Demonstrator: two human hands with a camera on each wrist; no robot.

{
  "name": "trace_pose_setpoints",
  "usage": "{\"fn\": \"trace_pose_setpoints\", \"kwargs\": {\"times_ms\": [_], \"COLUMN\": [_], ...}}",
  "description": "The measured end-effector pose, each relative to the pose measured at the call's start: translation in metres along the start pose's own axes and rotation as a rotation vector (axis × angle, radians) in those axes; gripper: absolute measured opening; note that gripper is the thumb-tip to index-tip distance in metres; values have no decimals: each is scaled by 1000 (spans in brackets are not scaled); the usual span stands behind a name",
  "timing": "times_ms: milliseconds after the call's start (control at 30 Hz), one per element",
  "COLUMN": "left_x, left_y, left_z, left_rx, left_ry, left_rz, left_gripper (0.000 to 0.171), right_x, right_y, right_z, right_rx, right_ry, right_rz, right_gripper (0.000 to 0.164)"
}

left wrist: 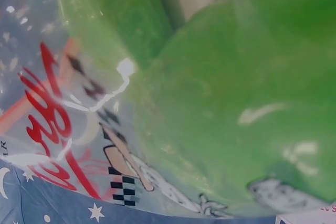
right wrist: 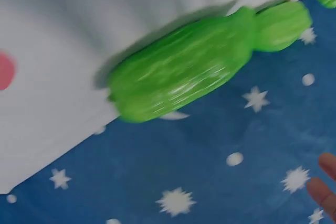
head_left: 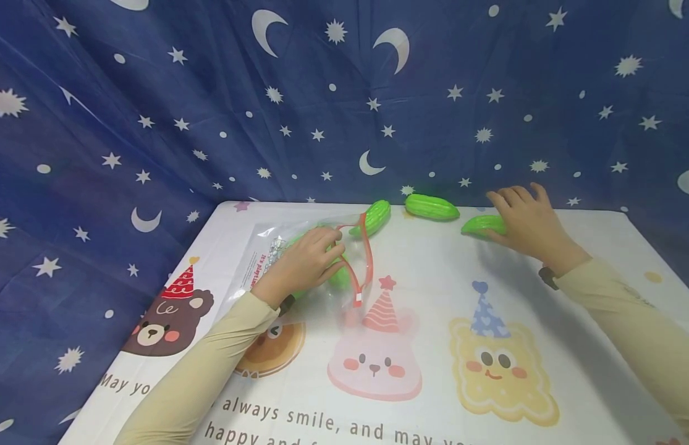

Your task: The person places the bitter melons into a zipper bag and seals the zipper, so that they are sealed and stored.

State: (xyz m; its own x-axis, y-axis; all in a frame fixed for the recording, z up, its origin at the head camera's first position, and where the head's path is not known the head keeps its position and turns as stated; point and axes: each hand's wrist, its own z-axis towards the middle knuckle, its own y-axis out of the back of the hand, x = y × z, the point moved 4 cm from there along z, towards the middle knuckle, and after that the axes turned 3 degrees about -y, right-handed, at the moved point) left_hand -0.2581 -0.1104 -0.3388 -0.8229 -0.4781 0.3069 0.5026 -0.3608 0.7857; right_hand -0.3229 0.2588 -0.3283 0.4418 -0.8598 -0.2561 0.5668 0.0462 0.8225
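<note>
A clear plastic bag [head_left: 255, 247] with an orange-red rim lies at the left of the table, its mouth spread to the right. My left hand [head_left: 308, 259] holds the bag near its mouth, fingers curled. Inside it are green ridged toy bitter melons [left wrist: 247, 87], seen close through the printed plastic in the left wrist view. At the table's back right, my right hand [head_left: 524, 222] is over another toy bitter melon [head_left: 482, 225], fingers spread and raised, thumb close to its near side. Whether the thumb touches it, I cannot tell. That melon [right wrist: 181, 66] shows whole in the right wrist view.
Along the back edge lie two more toy bitter melons: one in the middle [head_left: 431, 207], and one [head_left: 374, 217] just behind the bag's mouth. A white tablecloth [head_left: 433, 266] with cartoon prints covers the table. Behind hangs a blue curtain [head_left: 322, 111] with stars and moons.
</note>
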Motion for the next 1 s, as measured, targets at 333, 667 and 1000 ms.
{"fn": "trace_pose_setpoints", "kwargs": {"times_ms": [333,667,1000], "left_x": [0,-1,0], "left_y": [-1,-1,-3], "left_z": [-2,-1,-1], "left_rx": [6,11,2], "left_ry": [3,2,0], "left_rz": [13,17,3], "left_gripper": [19,19,18], "right_x": [-33,-51,-56], "right_y": [-18,-40,-53], "right_z": [-15,-28,-32], "right_rx": [185,196,292], "right_ry": [-96,-81,-69], "right_rz": [10,6,23], "right_gripper": [75,72,66]}}
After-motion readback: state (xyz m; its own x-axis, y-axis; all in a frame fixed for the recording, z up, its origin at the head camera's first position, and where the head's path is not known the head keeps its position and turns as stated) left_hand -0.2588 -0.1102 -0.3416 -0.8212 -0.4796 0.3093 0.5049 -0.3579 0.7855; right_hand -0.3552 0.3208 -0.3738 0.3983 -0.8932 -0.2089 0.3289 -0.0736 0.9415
